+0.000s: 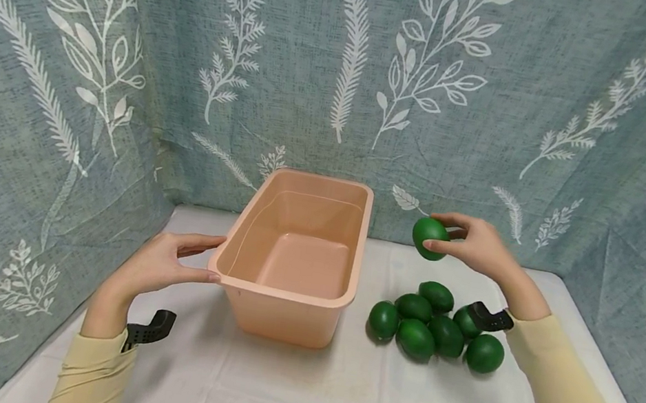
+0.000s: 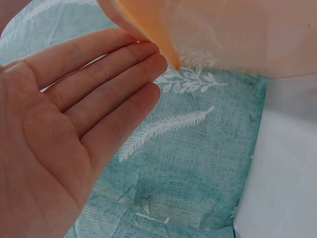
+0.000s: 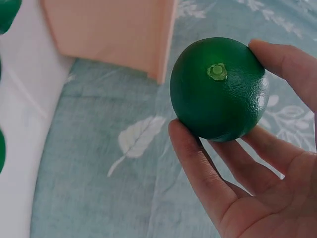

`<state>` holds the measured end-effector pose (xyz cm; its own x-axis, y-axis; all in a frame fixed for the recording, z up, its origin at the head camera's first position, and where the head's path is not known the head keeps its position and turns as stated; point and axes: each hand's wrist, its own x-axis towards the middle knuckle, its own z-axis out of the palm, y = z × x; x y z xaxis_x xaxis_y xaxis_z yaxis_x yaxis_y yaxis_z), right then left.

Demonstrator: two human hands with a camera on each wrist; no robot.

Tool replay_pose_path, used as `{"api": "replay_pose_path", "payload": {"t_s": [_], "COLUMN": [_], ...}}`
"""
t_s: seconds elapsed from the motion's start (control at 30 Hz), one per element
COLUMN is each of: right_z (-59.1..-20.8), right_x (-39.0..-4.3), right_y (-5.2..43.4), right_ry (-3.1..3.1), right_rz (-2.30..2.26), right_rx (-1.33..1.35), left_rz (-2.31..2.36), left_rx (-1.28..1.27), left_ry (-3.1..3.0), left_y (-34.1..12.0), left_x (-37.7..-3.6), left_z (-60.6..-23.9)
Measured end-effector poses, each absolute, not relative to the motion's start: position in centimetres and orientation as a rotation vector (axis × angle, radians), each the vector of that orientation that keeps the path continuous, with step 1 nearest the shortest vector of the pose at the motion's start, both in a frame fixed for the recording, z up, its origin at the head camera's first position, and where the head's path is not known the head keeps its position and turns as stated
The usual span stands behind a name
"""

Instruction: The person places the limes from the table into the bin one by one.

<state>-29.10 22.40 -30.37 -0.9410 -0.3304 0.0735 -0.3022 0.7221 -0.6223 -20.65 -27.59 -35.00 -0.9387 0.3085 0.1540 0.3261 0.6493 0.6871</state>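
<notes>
Left hand [image 1: 163, 266] rested at the near-left corner of the pink tub [image 1: 308, 185], thumb on the rim, fingers straight along the outer wall. Left wrist view showed the palm flat and open, fingertips [image 2: 148, 54] just touching the tub's edge; nothing was clasped. Risk: with so light a contact the tub was steadied, not held, and a knock on the opposite rim could probably slide or tip it on the white desk [image 1: 294, 392].

Tub stood upright near the middle of the desk, with nothing visible inside.

Right of the tub, a cluster of green limes [image 1: 436, 326] lay touching one another on the desk. Risk: they are round and loosely heaped; a brush from the sleeve [image 1: 570, 392] could send some rolling towards the edge.

Right hand [image 1: 479, 246] held one lime [image 1: 430, 238] in the air, above the cluster and just right of the tub's far corner. Grip: fingertips and thumb only, curled part-way round it, palm clear (right wrist view [image 3: 218, 89]). Risk: the skin looked glossy, possibly slick, though this was hard to judge; a fingertip hold could let it slip and drop onto the pile or strike the rim and bounce.
</notes>
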Motion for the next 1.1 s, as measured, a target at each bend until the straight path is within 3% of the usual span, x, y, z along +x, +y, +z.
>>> {"api": "replay_pose_path", "payload": {"t_s": [1.1], "right_z": [-27.7], "right_x": [-32.6], "right_y": [10.6], "right_ry": [2.700], "right_rz": [-0.989], "right_rx": [-0.753], "left_rz": [-1.200], "left_rx": [-0.544], "left_ry": [-2.838], "left_y": [-27.5], "left_x": [-20.6], "left_z": [-34.9]}}
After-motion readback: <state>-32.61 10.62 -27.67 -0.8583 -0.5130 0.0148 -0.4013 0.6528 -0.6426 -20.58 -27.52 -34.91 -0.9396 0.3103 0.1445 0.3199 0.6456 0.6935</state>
